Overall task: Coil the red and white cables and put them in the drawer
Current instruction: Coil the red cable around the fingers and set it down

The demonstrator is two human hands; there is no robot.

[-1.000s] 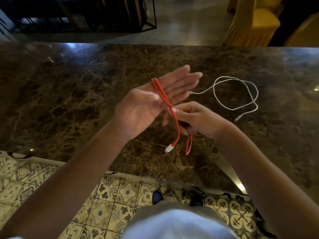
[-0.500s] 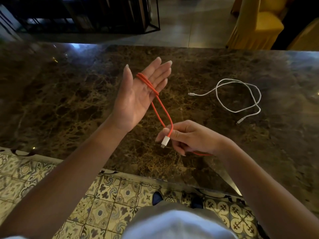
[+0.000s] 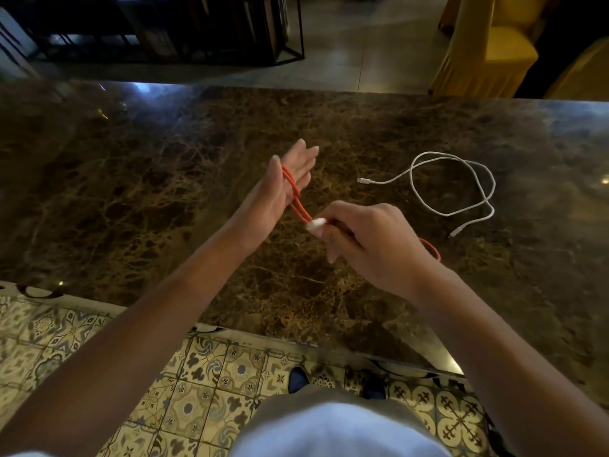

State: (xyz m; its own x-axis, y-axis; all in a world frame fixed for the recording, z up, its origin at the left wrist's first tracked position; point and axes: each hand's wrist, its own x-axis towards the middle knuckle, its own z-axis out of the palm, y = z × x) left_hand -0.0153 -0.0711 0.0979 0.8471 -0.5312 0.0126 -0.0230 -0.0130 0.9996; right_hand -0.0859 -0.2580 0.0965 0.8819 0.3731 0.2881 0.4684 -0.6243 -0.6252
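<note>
Surface: dark brown veined marble table top (image 3: 164,192), polished, spanning the view; patterned floor tiles (image 3: 197,390) show below its near edge.
Drawer: none in view; its place cannot be told.
Left hand (image 3: 280,189): raised above the table centre, fingers straight and held together, pointing far; acts as the former. The thin red braided cable (image 3: 295,192) runs in two strands across the fingers, looped round them.
Right hand (image 3: 372,245): just near-right of the left hand, curled, thumb and forefinger pinching the red cable at its white plug end (image 3: 316,222). A short red loop pokes out past the right side of this hand, low over the table.
White cable: thin white charging cable (image 3: 461,186) lies loose on the table, far right, in an open uneven loop, one plug pointing left, the other nearer; well apart from both hands, untouched.
Step (judged): winding red cable round left fingers; white cable and stowing not begun.
Technique note: keep left fingers stiff and together so turns stay equal; feed with light, even tension from the right pinch; lay each turn beside the previous, not crossing.
Risk (judged): slack tail snagging under the right hand; turns slipping off the fingertips if the left hand relaxes.
</note>
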